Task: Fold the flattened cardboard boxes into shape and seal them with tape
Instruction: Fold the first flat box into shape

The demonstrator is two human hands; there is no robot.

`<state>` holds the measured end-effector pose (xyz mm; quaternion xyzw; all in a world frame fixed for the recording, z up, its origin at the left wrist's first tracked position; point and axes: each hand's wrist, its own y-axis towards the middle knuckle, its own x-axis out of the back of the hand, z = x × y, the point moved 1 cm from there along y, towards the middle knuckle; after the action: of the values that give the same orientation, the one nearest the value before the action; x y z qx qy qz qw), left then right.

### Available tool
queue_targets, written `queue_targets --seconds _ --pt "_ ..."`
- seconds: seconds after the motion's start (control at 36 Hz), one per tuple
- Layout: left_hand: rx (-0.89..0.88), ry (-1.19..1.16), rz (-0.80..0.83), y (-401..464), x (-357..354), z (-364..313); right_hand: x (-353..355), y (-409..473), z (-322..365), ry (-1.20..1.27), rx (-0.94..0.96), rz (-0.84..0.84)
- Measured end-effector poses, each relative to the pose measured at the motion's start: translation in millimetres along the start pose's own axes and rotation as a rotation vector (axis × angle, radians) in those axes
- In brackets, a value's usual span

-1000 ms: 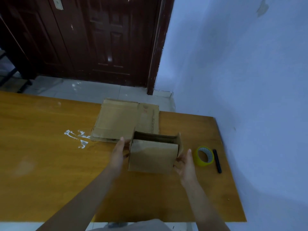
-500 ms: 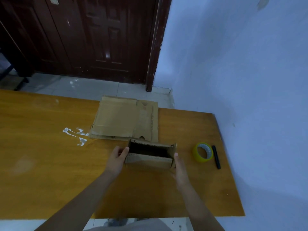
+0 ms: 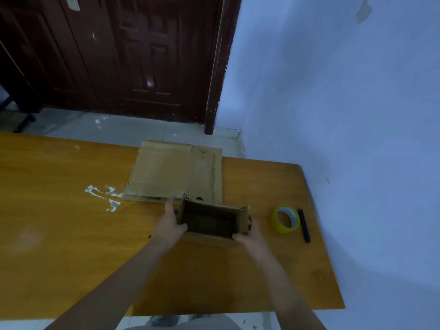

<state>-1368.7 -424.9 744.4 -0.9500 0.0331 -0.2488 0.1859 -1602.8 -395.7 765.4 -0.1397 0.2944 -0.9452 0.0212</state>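
While both hands grip it, an open box (image 3: 210,220) sits on the surface (image 3: 59,246). Left hand (image 3: 170,225) and right hand (image 3: 250,235) fingers curl around its sides. Tape (image 3: 285,219) lies nearby.

Dim, bluish light over my view.
Glare spots shine on the door (image 3: 147,82) and floor tiles (image 3: 100,121); the wall (image 3: 345,115) reads flat blue, my tabletop (image 3: 59,234) edges bow outward, and everything looks soft, slightly grainy.

The box (image 3: 212,219) hid the right hand's (image 3: 250,234) fingers behind its far side. The tabletop (image 3: 71,258) ran off the left edge, and print on the flattened cardboard (image 3: 176,172) was too small to read.
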Motion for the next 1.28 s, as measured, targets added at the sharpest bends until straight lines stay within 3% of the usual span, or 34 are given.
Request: queue_targets --seconds 0.17,0.22,0.33,0.58,0.75,0.81,0.92,1.06,1.28 --pt "-0.206 0.083 -0.010 -7.7 -2.6 7.2 -8.4 -0.8 0.4 -0.690 0.502 -0.261" --pt "-0.236 0.120 0.025 -8.1 -4.1 7.2 -10.2 2.5 2.9 -0.824 0.542 -0.268" --pt "-0.242 0.096 0.069 -6.8 -4.1 5.6 -5.1 15.5 10.4 -0.866 0.495 -0.307" --pt "-0.272 0.092 0.003 -9.4 -8.3 8.8 8.1 48.0 44.5 -0.672 0.247 -0.351" --pt "-0.256 0.134 0.141 -7.3 -6.2 8.9 10.9 65.3 44.3 -0.442 0.151 -0.357" --pt "-0.249 0.176 0.172 -2.8 -4.1 9.1 12.9 64.6 40.5 -0.242 0.115 -0.366" --pt "-0.232 0.246 0.211 5.5 -0.7 6.5 19.3 55.4 24.3 0.398 -0.049 -0.328" --pt "-0.244 0.353 0.179 8.9 3.7 -4.4 17.4 48.2 -1.3 0.240 -0.077 -0.228" --pt "-0.226 0.429 0.140 14.3 1.9 -11.7 19.9 47.7 -0.5 0.243 -0.072 -0.184"
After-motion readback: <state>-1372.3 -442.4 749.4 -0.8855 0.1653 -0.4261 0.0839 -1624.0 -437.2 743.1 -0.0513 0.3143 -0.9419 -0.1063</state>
